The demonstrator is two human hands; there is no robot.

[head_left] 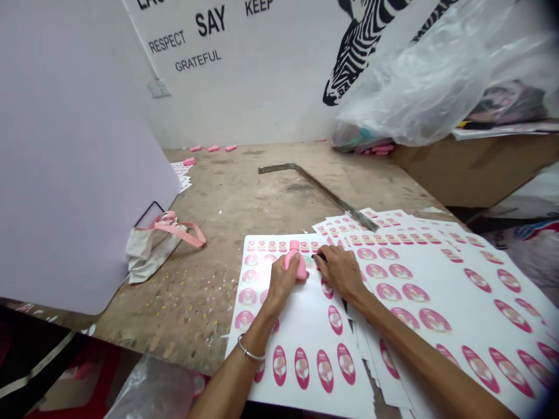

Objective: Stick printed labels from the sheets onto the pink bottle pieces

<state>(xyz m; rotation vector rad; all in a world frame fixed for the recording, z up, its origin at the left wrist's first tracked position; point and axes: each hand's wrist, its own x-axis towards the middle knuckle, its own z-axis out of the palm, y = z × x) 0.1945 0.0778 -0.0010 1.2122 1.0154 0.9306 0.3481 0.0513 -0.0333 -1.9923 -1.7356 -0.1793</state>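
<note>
My left hand (283, 282) is wrapped round a small pink bottle (296, 263), its cap pointing away from me. It rests over a white sticker sheet (301, 323) printed with rows of pink oval, rounded and small rectangular labels. Just to the right, my right hand (343, 270) has its fingers curled together at the sheet's upper part. A small dark thing (322, 256) shows at those fingertips, too little of it to name. Between the two hands lies a pale greenish patch (308, 261) on the sheet.
More printed sheets (437, 279) fan out at right, under a bent metal bar (323, 189). A small cloth bag (151, 250) with pink handles stands left, beside a large pale panel (82, 163). Pink pieces (213, 148) lie along the wall. A cardboard box (471, 169) carries clear plastic (419, 87).
</note>
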